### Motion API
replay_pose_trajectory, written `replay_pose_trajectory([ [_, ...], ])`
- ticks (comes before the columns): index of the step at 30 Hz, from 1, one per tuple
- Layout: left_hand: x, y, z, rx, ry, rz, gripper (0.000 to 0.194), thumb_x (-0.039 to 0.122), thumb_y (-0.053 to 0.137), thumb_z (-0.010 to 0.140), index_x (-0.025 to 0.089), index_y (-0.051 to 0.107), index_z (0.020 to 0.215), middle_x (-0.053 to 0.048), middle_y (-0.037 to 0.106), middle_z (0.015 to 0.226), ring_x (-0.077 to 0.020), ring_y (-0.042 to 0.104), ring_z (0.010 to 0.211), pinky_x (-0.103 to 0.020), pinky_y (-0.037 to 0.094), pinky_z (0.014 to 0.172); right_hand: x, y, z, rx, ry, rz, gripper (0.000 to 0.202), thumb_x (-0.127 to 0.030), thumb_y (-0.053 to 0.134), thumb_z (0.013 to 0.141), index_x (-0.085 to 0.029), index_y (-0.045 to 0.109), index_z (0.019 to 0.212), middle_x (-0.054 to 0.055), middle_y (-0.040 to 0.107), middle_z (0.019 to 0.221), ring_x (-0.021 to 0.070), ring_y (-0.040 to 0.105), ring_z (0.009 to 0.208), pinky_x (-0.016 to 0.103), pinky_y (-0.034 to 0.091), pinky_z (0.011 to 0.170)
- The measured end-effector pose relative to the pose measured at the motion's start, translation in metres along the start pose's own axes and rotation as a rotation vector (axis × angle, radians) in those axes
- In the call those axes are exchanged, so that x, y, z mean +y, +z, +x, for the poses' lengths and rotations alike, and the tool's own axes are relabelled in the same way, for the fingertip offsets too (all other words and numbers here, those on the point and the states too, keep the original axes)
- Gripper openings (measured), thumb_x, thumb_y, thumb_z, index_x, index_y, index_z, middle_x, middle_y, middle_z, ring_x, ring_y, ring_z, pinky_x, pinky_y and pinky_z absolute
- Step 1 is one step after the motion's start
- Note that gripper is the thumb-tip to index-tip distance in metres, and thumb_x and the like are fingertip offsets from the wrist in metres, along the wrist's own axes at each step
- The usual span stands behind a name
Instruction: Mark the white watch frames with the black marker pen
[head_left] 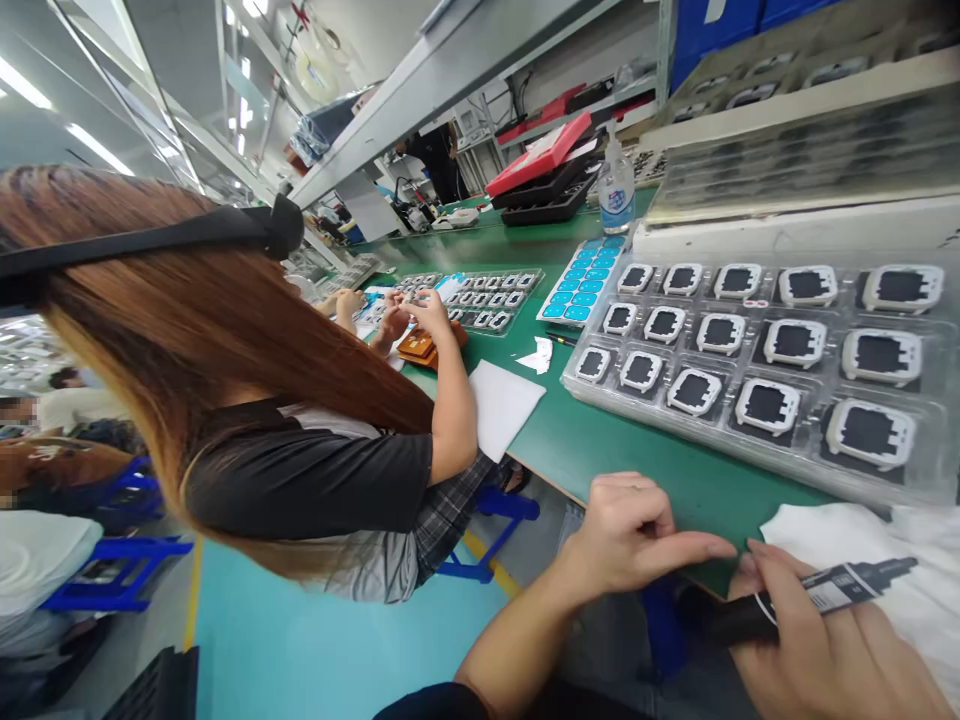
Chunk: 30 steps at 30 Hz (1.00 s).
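Observation:
My right hand (821,650) grips a black marker pen (840,590) low at the right, its tip pointing right over a white cloth (922,560). My left hand (637,535) sits at the green table's (600,440) near edge, fingers curled, index finger stretched toward the right hand's fingertips. It holds nothing that I can see. Just beyond both hands lies a clear tray (757,365) of white-framed square parts with black centres.
A co-worker with long hair sits at the left, hands (409,315) busy over another tray (480,295). A white sheet (502,400), a tray of blue pieces (585,280), a clear bottle (616,185) and stacked trays (810,150) stand on the table. Blue stools are below.

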<state>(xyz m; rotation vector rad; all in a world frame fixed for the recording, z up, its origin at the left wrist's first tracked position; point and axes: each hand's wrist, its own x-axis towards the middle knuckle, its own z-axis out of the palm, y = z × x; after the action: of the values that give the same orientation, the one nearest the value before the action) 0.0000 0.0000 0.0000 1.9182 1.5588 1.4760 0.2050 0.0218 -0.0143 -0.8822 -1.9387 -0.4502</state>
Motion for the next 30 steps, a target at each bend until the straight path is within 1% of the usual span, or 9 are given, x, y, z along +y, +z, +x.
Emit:
replay_pose_trajectory([
  [5, -0.028, -0.013, -0.084, -0.057, 0.036, 0.017, 0.081, 0.087, 0.052, 0.094, 0.023, 0.036, 0.046, 0.002, 0.038, 0.039, -0.0132, 0.04, 0.043, -0.037, 0.032, 0.058, -0.008, -0.004, 0.01, 0.04, -0.046, -0.031, 0.032, -0.025, 0.089, 0.08, -0.039, 0.081, 0.108, 0.003, 0.082, 0.081, 0.0166, 0.062, 0.05, 0.035, 0.033, 0.038],
  [9, -0.073, -0.051, -0.157, -0.043, -0.506, 0.29, 0.084, 0.096, 0.043, 0.088, 0.023, 0.031, 0.049, 0.0, 0.037, 0.047, -0.0164, 0.046, 0.053, -0.036, 0.04, 0.063, -0.012, -0.006, 0.008, -0.03, -0.015, -0.097, 0.03, -0.025, 0.091, 0.083, -0.026, 0.078, 0.11, 0.005, 0.084, 0.089, 0.0171, 0.067, 0.058, 0.035, 0.041, 0.048],
  [13, -0.114, -0.087, -0.204, -0.137, -0.825, 0.437, 0.066, 0.067, 0.049, 0.101, 0.022, 0.048, 0.053, -0.006, 0.057, 0.057, -0.0237, 0.065, 0.063, -0.037, 0.05, 0.069, -0.016, -0.007, 0.007, -0.035, -0.022, -0.108, 0.025, -0.025, 0.087, 0.087, -0.025, 0.076, 0.109, 0.004, 0.084, 0.091, 0.0164, 0.067, 0.06, 0.035, 0.039, 0.052],
  [16, -0.129, -0.089, -0.234, -0.25, -1.024, 0.529, 0.028, 0.044, 0.069, 0.089, 0.019, 0.077, 0.098, -0.017, 0.08, 0.113, -0.0367, 0.076, 0.114, -0.044, 0.057, 0.096, -0.02, -0.009, 0.011, -0.065, 0.008, -0.128, 0.028, -0.022, 0.084, 0.089, -0.023, 0.073, 0.115, 0.003, 0.084, 0.093, 0.0175, 0.065, 0.064, 0.034, 0.041, 0.06],
  [18, -0.132, -0.081, -0.249, -0.316, -1.128, 0.563, 0.044, 0.033, 0.073, 0.082, 0.017, 0.076, 0.123, -0.02, 0.069, 0.148, -0.0392, 0.065, 0.14, -0.047, 0.052, 0.112, -0.025, -0.011, 0.013, -0.081, 0.009, -0.129, 0.03, -0.02, 0.083, 0.089, -0.021, 0.071, 0.116, 0.003, 0.084, 0.094, 0.018, 0.064, 0.067, 0.035, 0.042, 0.065],
  [21, -0.133, -0.067, -0.258, -0.366, -1.223, 0.559, 0.033, 0.032, 0.06, 0.093, 0.013, 0.08, 0.111, -0.028, 0.073, 0.139, -0.0442, 0.07, 0.133, -0.053, 0.052, 0.113, -0.03, -0.015, 0.017, -0.11, 0.034, -0.121, 0.031, -0.015, 0.084, 0.087, -0.021, 0.069, 0.113, 0.003, 0.084, 0.097, 0.0181, 0.064, 0.071, 0.034, 0.041, 0.068],
  [24, -0.134, -0.058, -0.245, -0.329, -1.208, 0.481, 0.047, 0.038, 0.043, 0.105, 0.012, 0.082, 0.105, -0.028, 0.079, 0.122, -0.0446, 0.073, 0.127, -0.053, 0.054, 0.109, -0.033, -0.016, 0.018, -0.131, 0.052, -0.131, 0.031, -0.012, 0.083, 0.086, -0.021, 0.068, 0.113, 0.002, 0.083, 0.098, 0.0179, 0.064, 0.075, 0.034, 0.041, 0.069],
  [27, -0.132, -0.053, -0.217, -0.253, -1.107, 0.341, 0.05, 0.038, 0.038, 0.108, 0.016, 0.072, 0.137, -0.018, 0.07, 0.149, -0.0311, 0.067, 0.141, -0.037, 0.056, 0.111, -0.034, -0.015, 0.017, -0.127, 0.056, -0.157, 0.031, -0.013, 0.082, 0.087, -0.021, 0.068, 0.114, 0.002, 0.082, 0.095, 0.0171, 0.061, 0.073, 0.034, 0.04, 0.069],
  [30, -0.123, -0.046, -0.185, -0.177, -1.029, 0.265, 0.06, 0.044, 0.025, 0.114, 0.016, 0.05, 0.161, -0.016, 0.056, 0.165, -0.0262, 0.059, 0.15, -0.036, 0.054, 0.116, -0.034, -0.014, 0.014, -0.118, 0.058, -0.172, 0.033, -0.012, 0.081, 0.086, -0.021, 0.067, 0.115, 0.001, 0.08, 0.091, 0.0167, 0.06, 0.072, 0.034, 0.04, 0.069],
])
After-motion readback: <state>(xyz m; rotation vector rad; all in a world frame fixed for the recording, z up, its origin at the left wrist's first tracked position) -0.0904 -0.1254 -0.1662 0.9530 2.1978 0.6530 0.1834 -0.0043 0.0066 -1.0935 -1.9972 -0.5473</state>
